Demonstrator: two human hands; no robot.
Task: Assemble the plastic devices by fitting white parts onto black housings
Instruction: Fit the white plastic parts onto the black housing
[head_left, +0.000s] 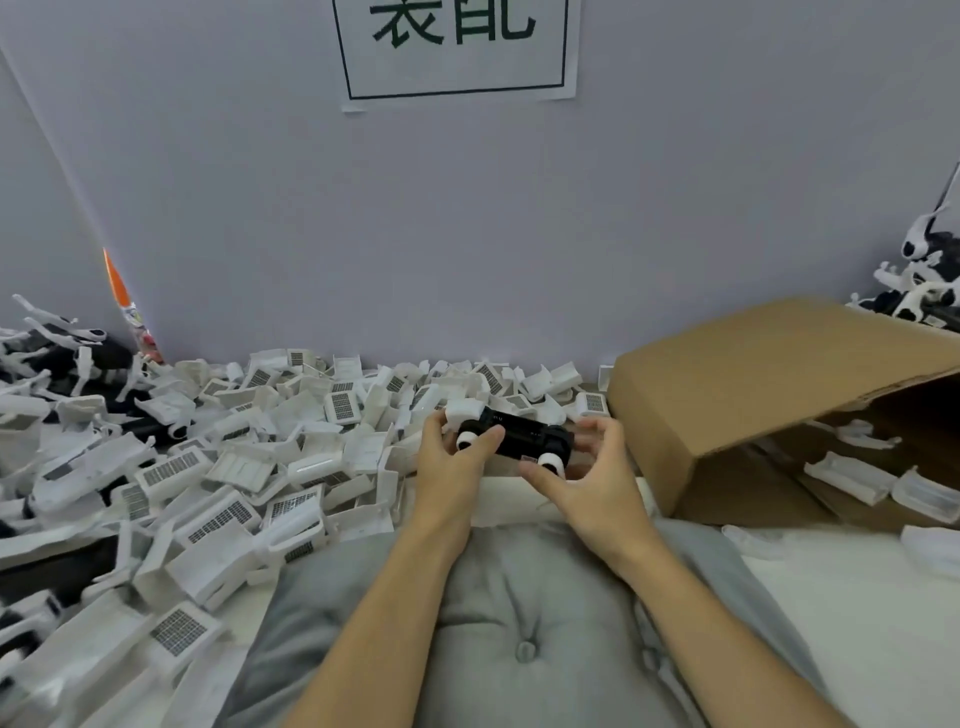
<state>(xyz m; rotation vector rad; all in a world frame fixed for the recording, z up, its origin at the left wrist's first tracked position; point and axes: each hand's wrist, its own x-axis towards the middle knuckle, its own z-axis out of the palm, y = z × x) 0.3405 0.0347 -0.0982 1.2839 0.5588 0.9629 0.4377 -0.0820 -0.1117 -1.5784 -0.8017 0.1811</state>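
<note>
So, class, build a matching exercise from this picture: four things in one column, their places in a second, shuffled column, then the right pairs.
Things:
1. black housing
2. cardboard box
3. pile of white parts
4. paper sign

Places:
A. on the wall
B. left of the hands
C. between both hands
D. on its side, right of the hands

Pairs: 1-C, 2-D, 3-B, 4-A

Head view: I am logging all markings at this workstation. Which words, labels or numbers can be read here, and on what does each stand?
"装配": large dark characters on the framed white paper sign on the wall; their tops are cut off by the frame edge, so this reading is likely, not certain.
Printing on the orange-tipped tube by the wall: too blurred to read.
Small pale marks on the black housing held in both hands: too small to read.
</note>
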